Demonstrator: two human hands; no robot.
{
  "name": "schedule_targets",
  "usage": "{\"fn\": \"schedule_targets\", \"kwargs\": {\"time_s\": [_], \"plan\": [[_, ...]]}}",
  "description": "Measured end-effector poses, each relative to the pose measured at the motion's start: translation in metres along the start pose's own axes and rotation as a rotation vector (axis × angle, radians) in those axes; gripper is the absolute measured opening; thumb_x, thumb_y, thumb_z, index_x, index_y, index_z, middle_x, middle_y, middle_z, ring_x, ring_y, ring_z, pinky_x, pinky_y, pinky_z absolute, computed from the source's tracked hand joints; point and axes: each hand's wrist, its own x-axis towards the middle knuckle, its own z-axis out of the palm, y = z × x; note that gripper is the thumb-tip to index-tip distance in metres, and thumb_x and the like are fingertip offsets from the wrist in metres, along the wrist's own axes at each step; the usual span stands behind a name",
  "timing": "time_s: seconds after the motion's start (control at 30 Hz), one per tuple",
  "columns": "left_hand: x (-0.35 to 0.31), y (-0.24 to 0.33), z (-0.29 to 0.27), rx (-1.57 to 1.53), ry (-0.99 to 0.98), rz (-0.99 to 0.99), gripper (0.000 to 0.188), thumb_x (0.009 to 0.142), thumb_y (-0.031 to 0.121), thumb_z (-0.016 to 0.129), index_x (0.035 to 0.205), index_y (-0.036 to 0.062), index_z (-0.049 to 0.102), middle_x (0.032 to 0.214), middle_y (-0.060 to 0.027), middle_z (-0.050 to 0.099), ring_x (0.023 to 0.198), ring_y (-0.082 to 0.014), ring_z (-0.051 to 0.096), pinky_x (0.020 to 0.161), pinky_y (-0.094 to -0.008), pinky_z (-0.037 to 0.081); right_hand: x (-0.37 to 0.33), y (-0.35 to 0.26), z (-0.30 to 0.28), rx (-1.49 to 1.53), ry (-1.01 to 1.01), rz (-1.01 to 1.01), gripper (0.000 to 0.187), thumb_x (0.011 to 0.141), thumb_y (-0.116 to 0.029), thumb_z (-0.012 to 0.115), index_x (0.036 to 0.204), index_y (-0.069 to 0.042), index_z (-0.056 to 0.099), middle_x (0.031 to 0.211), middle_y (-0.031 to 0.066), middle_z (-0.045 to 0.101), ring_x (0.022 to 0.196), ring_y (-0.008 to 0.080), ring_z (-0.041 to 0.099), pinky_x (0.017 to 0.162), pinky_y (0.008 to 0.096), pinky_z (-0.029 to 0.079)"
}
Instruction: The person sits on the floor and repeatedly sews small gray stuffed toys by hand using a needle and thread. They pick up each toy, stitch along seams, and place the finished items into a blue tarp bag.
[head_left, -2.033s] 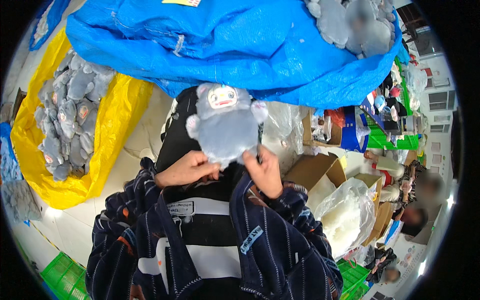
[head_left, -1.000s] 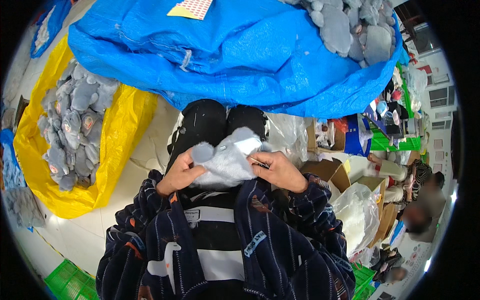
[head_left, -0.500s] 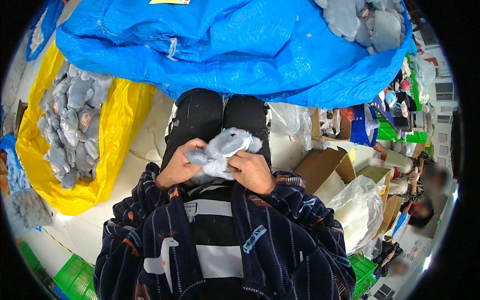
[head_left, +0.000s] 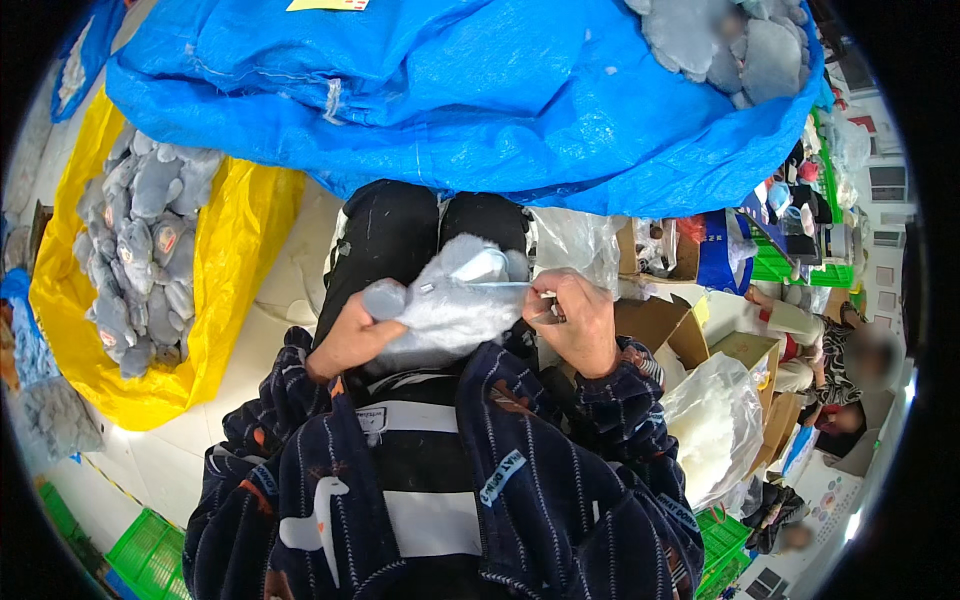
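A grey plush toy (head_left: pixel 455 310) lies across my lap, soft and furry, with a pale patch on its upper side. My left hand (head_left: pixel 350 335) is closed on a rounded grey part at the toy's left end, thumb on top. Off the toy's right side, my right hand (head_left: pixel 575 318) is closed in a pinch. A thin pale thread (head_left: pixel 512 286) runs taut from the toy to these fingertips; whether they also hold a needle is too small to tell.
A blue woven sheet (head_left: pixel 420 120) spreads ahead of my knees, with grey plush pieces (head_left: pixel 690 40) at its far right. On the left, a yellow sack (head_left: pixel 250 230) holds several grey plush toys (head_left: pixel 140 240). Cardboard boxes (head_left: pixel 660 325) and a clear bag (head_left: pixel 710 425) of white stuffing stand right.
My right hand has drawn away from the toy to the right, stretching the thread. The toy has turned and now lies flatter, while my left hand keeps its hold.
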Motion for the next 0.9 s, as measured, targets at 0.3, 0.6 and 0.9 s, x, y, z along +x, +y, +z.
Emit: {"fn": "schedule_targets", "kwargs": {"time_s": [0.3, 0.6, 0.9], "plan": [[-0.003, 0.012, -0.006, 0.069, -0.012, 0.002, 0.036, 0.078, 0.003, 0.061, 0.112, 0.0033, 0.050, 0.099, -0.0003, 0.053, 0.093, -0.0072, 0.049, 0.081, -0.0237, 0.040, -0.002, 0.019, 0.009, 0.619, -0.331, 0.337, 0.030, 0.084, -0.009, 0.067, 0.111, 0.001, 0.058, 0.100, 0.0036, 0.061, 0.088, 0.0087, 0.055, 0.073, 0.0211, 0.044], [0.025, 0.120, 0.008, 1.026, -0.191, 0.568, 0.030, 0.069, 0.011, 0.067, 0.098, 0.0048, 0.060, 0.106, -0.0094, 0.051, 0.101, -0.0308, 0.047, 0.087, -0.0406, 0.039, 0.025, -0.039, -0.001, 0.480, -0.367, -0.015, 0.029, 0.075, 0.003, 0.066, 0.101, -0.006, 0.057, 0.085, 0.0106, 0.054, 0.069, 0.0241, 0.058, 0.062, 0.0323, 0.048], [0.026, 0.119, -0.005, 0.787, -0.338, 0.465, 0.030, 0.067, 0.017, 0.074, 0.074, 0.0066, 0.047, 0.077, -0.0089, 0.052, 0.073, -0.0314, 0.055, 0.062, -0.0380, 0.043, 0.039, -0.032, -0.021, 0.444, -0.462, -0.031, 0.024, 0.078, -0.003, 0.065, 0.100, -0.003, 0.057, 0.091, 0.0114, 0.057, 0.075, 0.0285, 0.061, 0.065, 0.0353, 0.049]]}}
